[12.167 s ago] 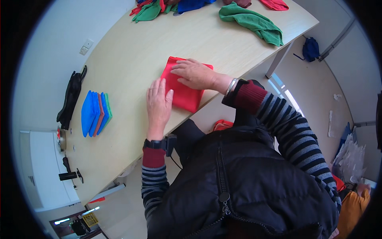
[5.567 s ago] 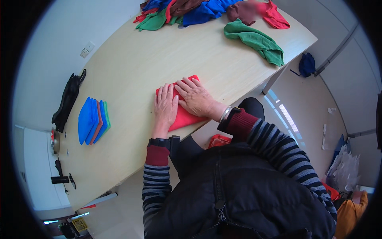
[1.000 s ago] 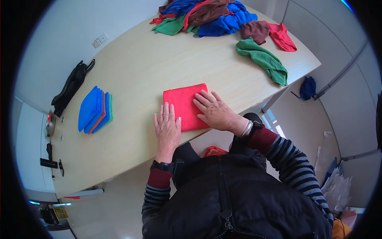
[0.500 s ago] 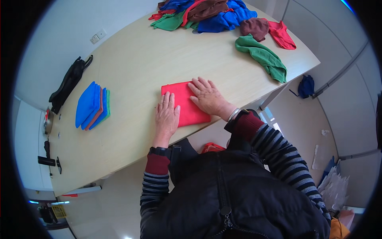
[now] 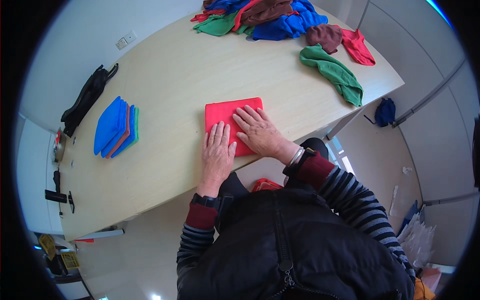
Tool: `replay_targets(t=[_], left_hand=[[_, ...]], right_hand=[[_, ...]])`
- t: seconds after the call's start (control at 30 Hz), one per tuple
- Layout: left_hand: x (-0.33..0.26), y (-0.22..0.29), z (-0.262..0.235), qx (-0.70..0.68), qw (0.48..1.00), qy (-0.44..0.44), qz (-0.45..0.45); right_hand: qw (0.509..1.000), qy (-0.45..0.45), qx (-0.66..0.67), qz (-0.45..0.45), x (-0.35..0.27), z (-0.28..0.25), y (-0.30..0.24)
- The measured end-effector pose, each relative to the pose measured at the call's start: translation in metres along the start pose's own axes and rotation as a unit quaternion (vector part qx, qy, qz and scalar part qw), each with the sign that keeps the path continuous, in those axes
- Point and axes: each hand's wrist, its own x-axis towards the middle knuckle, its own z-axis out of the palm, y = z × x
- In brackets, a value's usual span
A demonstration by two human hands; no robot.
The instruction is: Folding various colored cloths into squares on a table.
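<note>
A red cloth (image 5: pixel 220 111), folded into a flat square, lies at the table's near edge. My left hand (image 5: pixel 218 150) rests palm down on its lower left part, fingers stretched out. Over the cloth's right side my right hand (image 5: pixel 259 132) lies flat, its fingers slightly spread. Neither hand grips anything. To the left stands a stack of folded cloths (image 5: pixel 111 129) in blue, brown and green. The hands cover much of the red cloth's lower half.
At the table's (image 5: pixel 170 95) far side is a heap of crumpled cloths (image 5: pixel 275 22). A green cloth (image 5: pixel 332 72), a brown cloth (image 5: pixel 324 38) and another red cloth (image 5: pixel 357 47) lie loose at the right. A black umbrella-like bundle (image 5: pixel 86 100) sits along the left edge.
Both hands have slid on the red cloth: the left a little right, the right slightly down and inward. The cloth's top right corner now shows. The view has shifted slightly.
</note>
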Motion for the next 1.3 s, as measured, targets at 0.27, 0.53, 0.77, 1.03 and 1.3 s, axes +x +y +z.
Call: replay_targets(t=[0.27,0.53,0.77,1.03,1.3], left_hand=[[-0.006,-0.002,-0.007,-0.003,1.0,0.007,-0.002],[0.048,-0.011,0.013,-0.011,1.0,0.005,0.01],[0.053,-0.026,0.03,-0.01,1.0,-0.016,0.015],[0.054,-0.029,0.013,0.001,0.996,-0.029,-0.087],[0.077,-0.047,0.036,0.005,0.999,-0.046,0.006]], right_hand=[[0.999,-0.01,-0.03,0.036,-0.013,-0.016,0.023],[0.995,0.037,0.029,0.089,0.024,0.009,-0.005],[0.995,0.016,0.009,0.102,0.025,0.016,0.009],[0.987,-0.007,-0.006,0.162,0.025,0.0,0.033],[0.998,-0.035,0.009,0.045,0.04,-0.005,0.011]])
